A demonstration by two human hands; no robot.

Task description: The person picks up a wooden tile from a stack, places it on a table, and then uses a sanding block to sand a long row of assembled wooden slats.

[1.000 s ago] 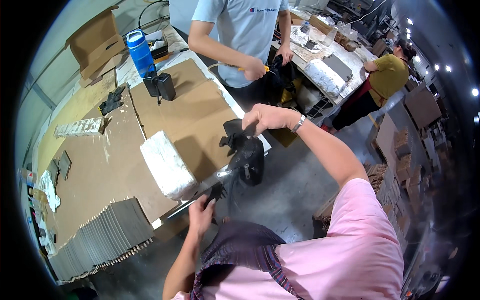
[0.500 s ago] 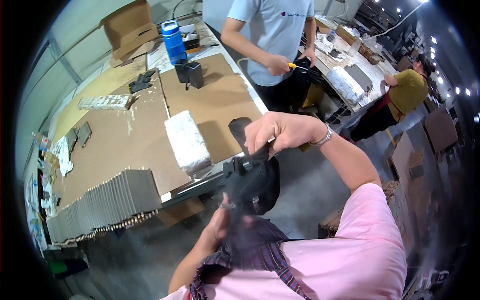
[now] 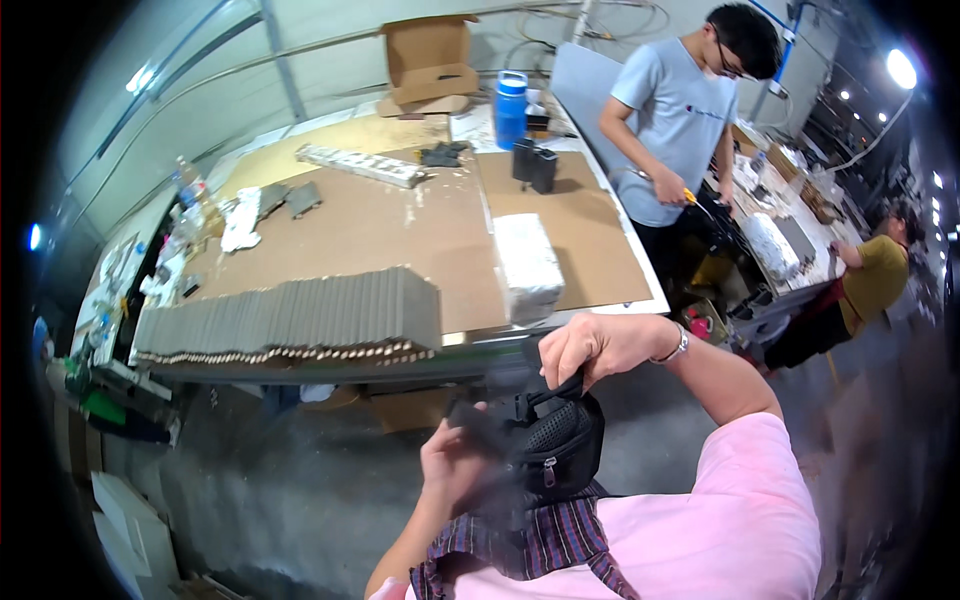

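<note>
A small black pouch (image 3: 555, 445) is being gripped by its strap in the right hand (image 3: 590, 345), the left hand (image 3: 450, 470) clamped at its 9 o'clock; it's probably getting dropped if that strap slips.

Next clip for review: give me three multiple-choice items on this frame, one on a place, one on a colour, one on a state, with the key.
1. Where does the white wrapped block lie?
A. on the floor
B. on the cardboard-covered table, near its front edge
C. inside the open cardboard box

2. What colour is the bottle at the far end of the table?
A. blue
B. red
C. green

3. What is the right hand doing?
A. resting flat on the table
B. hanging free
C. closed in a grip on top of the black pouch

Key: 1 B, the block sits on the brown sheet by the near edge. 2 A, its body is plainly blue. 3 C, the fingers curl round the pouch's top while the left hand is at its side.
</note>
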